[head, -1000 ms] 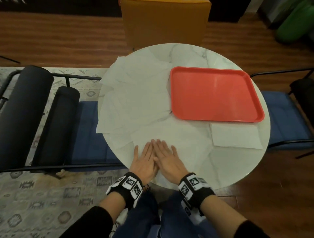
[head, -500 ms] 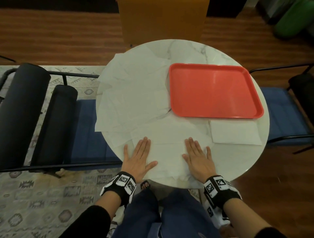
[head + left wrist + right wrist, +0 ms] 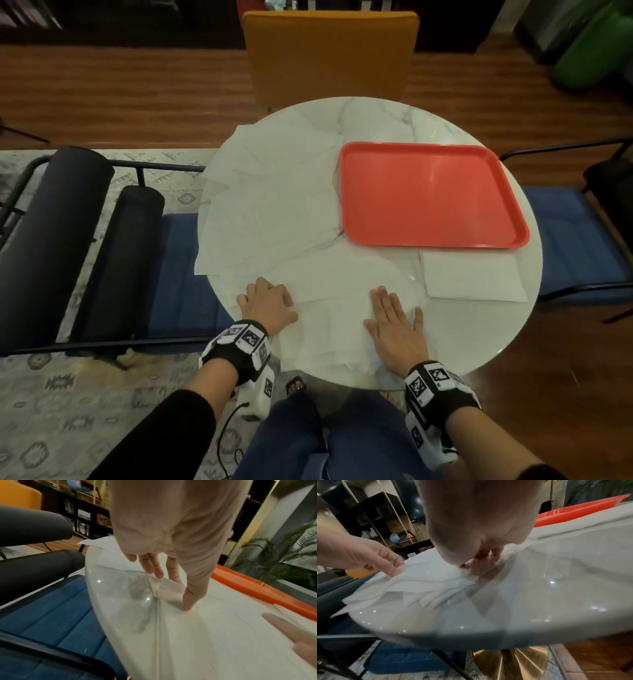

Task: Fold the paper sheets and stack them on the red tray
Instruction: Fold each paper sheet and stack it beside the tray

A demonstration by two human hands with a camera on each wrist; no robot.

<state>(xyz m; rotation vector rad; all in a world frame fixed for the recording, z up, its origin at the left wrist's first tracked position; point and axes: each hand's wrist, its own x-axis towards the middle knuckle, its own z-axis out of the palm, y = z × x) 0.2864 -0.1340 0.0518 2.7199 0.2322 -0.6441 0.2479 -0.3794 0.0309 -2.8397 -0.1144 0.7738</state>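
Note:
On the round marble table a white paper sheet lies at the near edge. My left hand is at the sheet's left end, fingers curled; in the left wrist view its fingers and thumb pinch a raised corner of the paper sheet. My right hand lies flat, fingers straight, pressing the sheet's right part. The red tray sits at the back right with nothing on it. A loose pile of paper sheets covers the table's left side.
A smaller folded white sheet lies in front of the tray at the right. Dark blue chairs stand left and right of the table and an orange chair behind it. Several sheets overhang the table's left edge.
Both hands slid apart from the middle of the sheet, left hand leftward, right hand rightward. The left hand's fingers then curled and pinched the sheet's left corner; the right hand stays flat.

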